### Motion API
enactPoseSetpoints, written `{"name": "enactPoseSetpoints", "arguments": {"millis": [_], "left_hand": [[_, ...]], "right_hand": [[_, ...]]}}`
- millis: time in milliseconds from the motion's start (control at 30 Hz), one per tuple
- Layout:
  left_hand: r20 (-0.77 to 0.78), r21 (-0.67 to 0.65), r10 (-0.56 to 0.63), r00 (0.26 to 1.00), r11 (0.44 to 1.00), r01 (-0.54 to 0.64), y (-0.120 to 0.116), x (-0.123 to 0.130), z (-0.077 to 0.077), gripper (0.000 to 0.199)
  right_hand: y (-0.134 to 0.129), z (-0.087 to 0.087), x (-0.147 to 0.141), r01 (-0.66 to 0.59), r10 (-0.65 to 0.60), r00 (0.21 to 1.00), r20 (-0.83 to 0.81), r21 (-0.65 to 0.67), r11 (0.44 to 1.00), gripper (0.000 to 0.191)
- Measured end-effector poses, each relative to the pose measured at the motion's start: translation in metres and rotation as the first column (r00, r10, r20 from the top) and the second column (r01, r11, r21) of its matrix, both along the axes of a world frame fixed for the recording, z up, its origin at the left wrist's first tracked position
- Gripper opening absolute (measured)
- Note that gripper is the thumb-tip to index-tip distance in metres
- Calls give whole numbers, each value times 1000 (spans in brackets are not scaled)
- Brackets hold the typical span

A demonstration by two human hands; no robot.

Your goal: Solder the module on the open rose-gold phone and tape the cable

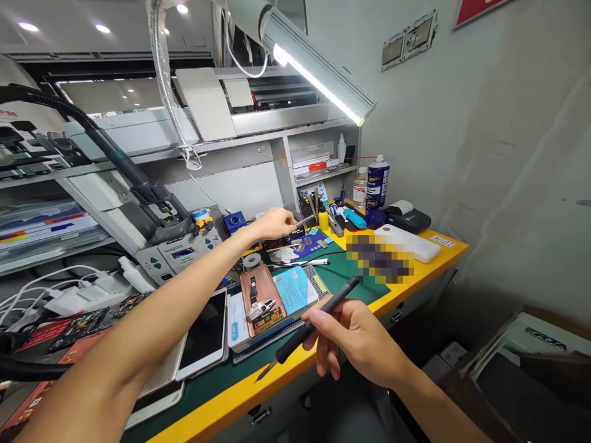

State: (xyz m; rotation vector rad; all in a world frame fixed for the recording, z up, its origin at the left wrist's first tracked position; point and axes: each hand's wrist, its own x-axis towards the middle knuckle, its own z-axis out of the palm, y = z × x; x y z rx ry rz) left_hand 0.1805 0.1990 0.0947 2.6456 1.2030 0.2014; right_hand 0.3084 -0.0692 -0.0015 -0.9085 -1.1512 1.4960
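Observation:
My left hand point(277, 223) is stretched out to the back of the bench, closed around a thin metal tool that looks like tweezers point(303, 220). Its tip points right, towards a small yellow bottle point(323, 219) and a holder with tools. Nearer to me, my right hand point(353, 335) holds a black-handled soldering iron point(300, 341) above the bench's front edge, its pointed tip down to the left. Behind the iron lie a copper-coloured tray point(247, 289) with small metal parts and a light blue card point(298, 288). A white tablet point(203, 335) lies below my left forearm.
A soldering station point(178, 253) stands at the back left. Overhead hangs a lit lamp point(323, 74). A spray can point(377, 184) and a clear bottle point(360, 189) are at the back right. A white box-like device point(409, 243) sits near the right edge, beside a blurred-out patch.

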Motion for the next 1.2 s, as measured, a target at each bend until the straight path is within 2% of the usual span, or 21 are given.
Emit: {"name": "enactPoseSetpoints", "arguments": {"millis": [67, 133, 233, 300, 367, 433, 500, 600, 667, 733, 833, 967, 1067, 1200], "left_hand": [[155, -22, 39, 987, 999, -36, -10, -20, 14, 43], [315, -56, 91, 945, 995, -77, -24, -47, 26, 43], [552, -93, 166, 817, 986, -137, -54, -95, 36, 42], [685, -105, 193, 703, 980, -167, -78, -128, 34, 43], [783, -119, 208, 586, 975, -187, -104, -158, 23, 43], [833, -156, 229, 503, 970, -185, -130, -182, 5, 42], [861, -192, 252, 443, 966, -176, -153, -198, -18, 40], [879, -228, 278, 386, 958, -172, -180, -205, -48, 37], [876, -240, 285, 390, 957, -161, -192, -201, -61, 32], [871, -230, 270, 410, 962, -145, -200, -194, -68, 28], [861, -191, 223, 457, 975, -114, -208, -182, -72, 18], [855, -113, 144, 498, 989, -92, -213, -175, -82, 5], [860, -36, 83, 503, 994, -103, -215, -176, -91, 9], [834, -10, 102, 543, 985, -171, -217, -180, -95, 20]], "right_hand": [[3, 4, -1, 2, -2, 1000, -14, 1, 1000, 67], [9, 9, 2, 6, -6, 1000, -27, 2, 1000, 64], [23, 17, 10, 31, -30, 998, -54, 1, 1000, 56], [35, 22, 16, 52, -52, 996, -72, 1, 999, 50], [49, 27, 22, 83, -83, 991, -100, -6, 997, 46], [63, 31, 25, 113, -116, 984, -134, -27, 993, 44], [76, 36, 27, 119, -126, 981, -149, -55, 991, 38], [97, 45, 25, 68, -83, 989, -121, -124, 990, 21], [112, 51, 20, 36, -53, 993, -102, -164, 986, 15], [127, 56, 13, 12, -31, 995, -99, -190, 982, 12], [147, 58, 0, -43, 19, 994, -108, -225, 973, 29], [161, 53, -10, -130, 107, 988, -107, -239, 962, 8], [164, 46, -10, -180, 166, 983, -76, -257, 950, 21], [162, 38, -5, -184, 171, 982, -76, -225, 957, 14]]}}
